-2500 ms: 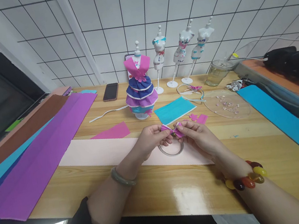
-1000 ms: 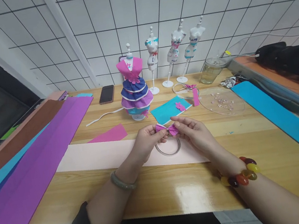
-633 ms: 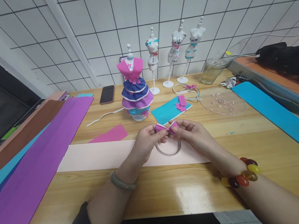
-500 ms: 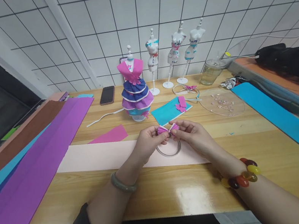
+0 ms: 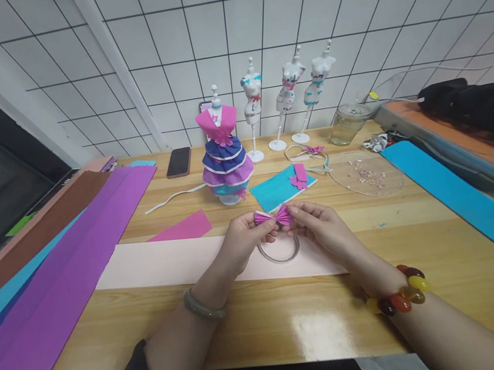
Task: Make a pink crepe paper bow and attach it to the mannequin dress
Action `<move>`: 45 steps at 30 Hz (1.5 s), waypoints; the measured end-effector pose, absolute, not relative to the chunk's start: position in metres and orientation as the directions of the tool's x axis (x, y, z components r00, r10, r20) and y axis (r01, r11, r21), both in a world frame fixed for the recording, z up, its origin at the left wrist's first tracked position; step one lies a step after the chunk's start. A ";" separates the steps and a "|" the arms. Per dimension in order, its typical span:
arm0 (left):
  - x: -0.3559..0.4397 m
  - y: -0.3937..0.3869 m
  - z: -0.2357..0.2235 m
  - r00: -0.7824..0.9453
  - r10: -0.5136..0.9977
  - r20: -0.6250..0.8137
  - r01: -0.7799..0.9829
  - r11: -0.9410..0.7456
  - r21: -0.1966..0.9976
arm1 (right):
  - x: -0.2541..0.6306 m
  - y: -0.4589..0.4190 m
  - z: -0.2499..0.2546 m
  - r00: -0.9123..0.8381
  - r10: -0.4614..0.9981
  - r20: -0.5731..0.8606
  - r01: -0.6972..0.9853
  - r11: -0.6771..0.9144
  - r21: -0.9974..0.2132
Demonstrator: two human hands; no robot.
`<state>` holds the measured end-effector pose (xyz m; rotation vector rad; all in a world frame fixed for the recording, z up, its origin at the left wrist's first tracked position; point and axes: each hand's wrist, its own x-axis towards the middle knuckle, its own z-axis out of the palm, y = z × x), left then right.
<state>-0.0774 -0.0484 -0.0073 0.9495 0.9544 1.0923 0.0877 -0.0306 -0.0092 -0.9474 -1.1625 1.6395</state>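
A wooden bench [image 5: 415, 270] stretches beneath the grip of the left hand [image 5: 245, 243] and the right hand [image 5: 325, 225]. Well left of the grip, a broad purple sheet [image 5: 74, 266] lies over blue and brown ones; well to its right, a long blue strip [image 5: 465, 204] slants toward the near edge. A pale pink strip [image 5: 156, 265] runs under both hands.

Beyond the grip and a little left stands a dress form [image 5: 226, 163] in a pink, navy and purple tiered outfit, with three slim white forms [image 5: 287, 92] to its right. Farther right of the grip are a glass jar [image 5: 347, 126] and, nearer, a clear round tray [image 5: 342, 181] of tiny beads. Just beyond the grip lies a turquoise piece [image 5: 272, 192], small pink cutouts [image 5: 299, 177] on it.

A thin grey ring [image 5: 282, 260] shows just below the fingers — its upper part hidden. Smallest, the pleated pink bow [image 5: 282, 214] sits between the hands, each grip pinched shut on one side of it.
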 end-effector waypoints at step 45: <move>-0.088 -0.051 0.017 -0.145 0.984 0.099 -0.184 -0.125 0.975 | 0.089 -0.027 -0.012 -0.261 0.965 0.032 -0.260 -0.039 -0.965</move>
